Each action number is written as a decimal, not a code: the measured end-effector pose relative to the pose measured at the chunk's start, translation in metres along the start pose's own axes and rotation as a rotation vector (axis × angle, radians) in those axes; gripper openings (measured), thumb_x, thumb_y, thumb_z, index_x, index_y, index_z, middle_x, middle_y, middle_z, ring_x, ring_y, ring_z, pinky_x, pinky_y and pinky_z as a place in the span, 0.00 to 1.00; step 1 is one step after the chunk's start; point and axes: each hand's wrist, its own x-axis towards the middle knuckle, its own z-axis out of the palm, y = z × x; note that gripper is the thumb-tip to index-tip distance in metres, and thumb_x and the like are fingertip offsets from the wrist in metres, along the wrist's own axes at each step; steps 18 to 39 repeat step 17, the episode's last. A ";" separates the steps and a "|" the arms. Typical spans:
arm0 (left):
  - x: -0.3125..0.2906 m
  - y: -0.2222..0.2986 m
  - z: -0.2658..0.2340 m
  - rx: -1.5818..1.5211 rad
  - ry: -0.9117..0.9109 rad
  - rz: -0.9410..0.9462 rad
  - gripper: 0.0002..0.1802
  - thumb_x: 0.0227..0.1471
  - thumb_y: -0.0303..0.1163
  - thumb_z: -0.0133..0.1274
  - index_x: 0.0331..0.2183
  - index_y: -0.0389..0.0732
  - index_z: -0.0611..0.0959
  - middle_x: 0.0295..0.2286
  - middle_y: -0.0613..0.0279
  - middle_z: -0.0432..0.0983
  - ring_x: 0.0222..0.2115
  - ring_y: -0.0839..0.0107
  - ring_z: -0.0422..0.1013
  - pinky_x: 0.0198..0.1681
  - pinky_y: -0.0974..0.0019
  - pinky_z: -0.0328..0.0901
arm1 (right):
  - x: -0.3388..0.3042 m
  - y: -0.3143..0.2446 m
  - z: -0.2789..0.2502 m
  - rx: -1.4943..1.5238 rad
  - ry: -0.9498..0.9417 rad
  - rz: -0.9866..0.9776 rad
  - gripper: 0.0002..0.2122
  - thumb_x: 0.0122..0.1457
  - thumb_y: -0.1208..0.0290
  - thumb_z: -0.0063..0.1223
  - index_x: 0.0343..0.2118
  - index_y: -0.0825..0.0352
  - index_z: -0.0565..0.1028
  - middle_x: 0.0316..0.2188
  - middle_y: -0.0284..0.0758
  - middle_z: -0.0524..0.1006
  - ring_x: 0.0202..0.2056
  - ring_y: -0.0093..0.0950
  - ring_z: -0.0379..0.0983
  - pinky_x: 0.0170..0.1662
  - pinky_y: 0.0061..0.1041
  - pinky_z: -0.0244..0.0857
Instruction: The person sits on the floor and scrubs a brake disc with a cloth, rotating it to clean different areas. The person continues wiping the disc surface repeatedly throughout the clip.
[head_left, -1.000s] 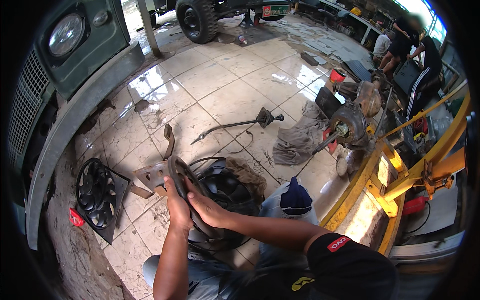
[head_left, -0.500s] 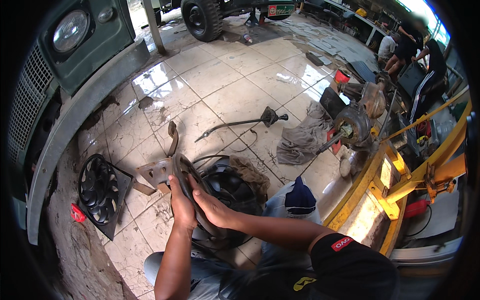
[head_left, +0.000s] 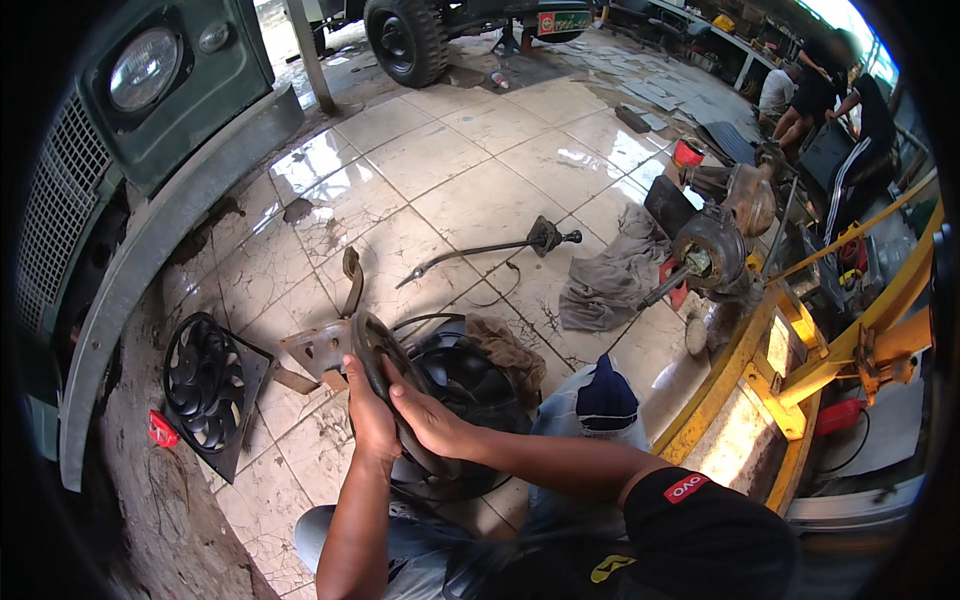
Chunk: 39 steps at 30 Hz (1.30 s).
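Observation:
Between my two palms I hold a dark round disc (head_left: 372,350), tilted nearly edge-on. My left hand (head_left: 371,412) lies along its left face with the fingers pointing up. Against the other side presses my right hand (head_left: 432,418), fingers stretched out and slanting up to the left. Just beyond the disc, a rusty metal bracket (head_left: 318,347) and a pedal-like arm (head_left: 353,280) rest on the floor. Below and to the right of my hands is a black fan (head_left: 470,385), partly hidden by my right forearm. A brown rag (head_left: 508,350) lies at its far edge.
On the left, a second black fan (head_left: 205,385) lies near a vehicle's bumper (head_left: 150,260). A lever with a long rod (head_left: 480,250) lies on the tiles ahead. To the right are a grey cloth (head_left: 615,275), a greasy axle assembly (head_left: 710,250) and a yellow frame (head_left: 735,385). People work far right.
The whole view has shifted slightly, so everything appears a little further right. Both hands keep their hold on the disc, with little visible movement.

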 end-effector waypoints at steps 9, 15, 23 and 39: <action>-0.004 0.006 0.005 -0.036 0.054 -0.024 0.35 0.63 0.59 0.32 0.52 0.39 0.72 0.47 0.57 0.71 0.47 0.65 0.67 0.55 0.62 0.60 | -0.004 -0.020 -0.001 0.052 -0.035 -0.005 0.34 0.70 0.50 0.22 0.66 0.76 0.37 0.68 0.48 0.41 0.69 0.33 0.35 0.68 0.26 0.32; 0.008 -0.006 -0.002 -0.064 -0.044 0.021 0.37 0.62 0.61 0.32 0.56 0.39 0.68 0.50 0.59 0.69 0.49 0.66 0.65 0.57 0.65 0.57 | -0.002 0.012 -0.006 -0.033 -0.007 0.095 0.34 0.69 0.49 0.23 0.66 0.75 0.37 0.68 0.47 0.39 0.69 0.34 0.33 0.69 0.27 0.30; 0.006 -0.006 -0.006 -0.038 0.032 0.022 0.36 0.62 0.60 0.34 0.55 0.39 0.69 0.49 0.58 0.70 0.49 0.64 0.66 0.56 0.61 0.59 | -0.004 -0.004 0.000 0.108 -0.034 0.064 0.35 0.69 0.48 0.24 0.66 0.73 0.36 0.68 0.47 0.39 0.69 0.35 0.32 0.69 0.27 0.29; 0.006 -0.006 -0.006 -0.038 0.032 0.022 0.36 0.62 0.60 0.34 0.55 0.39 0.69 0.49 0.58 0.70 0.49 0.64 0.66 0.56 0.61 0.59 | -0.004 -0.004 0.000 0.108 -0.034 0.064 0.35 0.69 0.48 0.24 0.66 0.73 0.36 0.68 0.47 0.39 0.69 0.35 0.32 0.69 0.27 0.29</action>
